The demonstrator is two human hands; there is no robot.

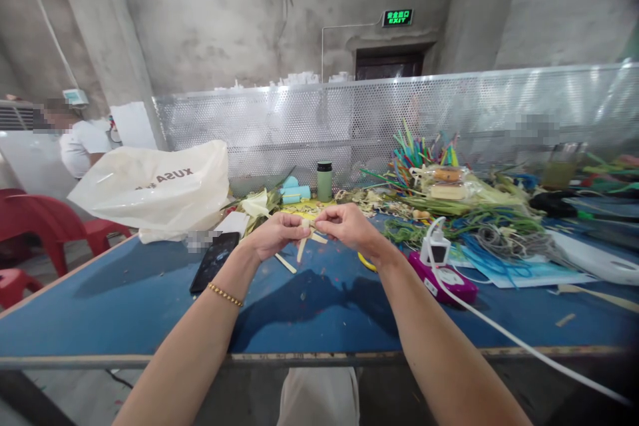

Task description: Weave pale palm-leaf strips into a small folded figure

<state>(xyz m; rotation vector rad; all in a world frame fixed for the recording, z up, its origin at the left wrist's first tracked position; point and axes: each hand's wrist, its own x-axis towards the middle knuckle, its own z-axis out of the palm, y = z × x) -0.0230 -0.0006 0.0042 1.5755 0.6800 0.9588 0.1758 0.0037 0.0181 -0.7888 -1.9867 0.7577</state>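
My left hand [276,234] and my right hand [349,226] are raised together above the blue table [130,299], fingers pinched on a small piece made of pale leaf strips [308,229]. Loose ends of the strips hang below my fingers. The piece's shape is mostly hidden by my fingers. A gold bead bracelet [225,295] sits on my left wrist.
A black phone [214,261] lies left of my hands beside a white plastic bag [154,190]. A magenta power strip [444,276] with a white charger and cable sits to the right. Behind are a green bottle [324,181], coloured strips [419,153] and a perforated metal screen. A person sits at far left near red chairs.
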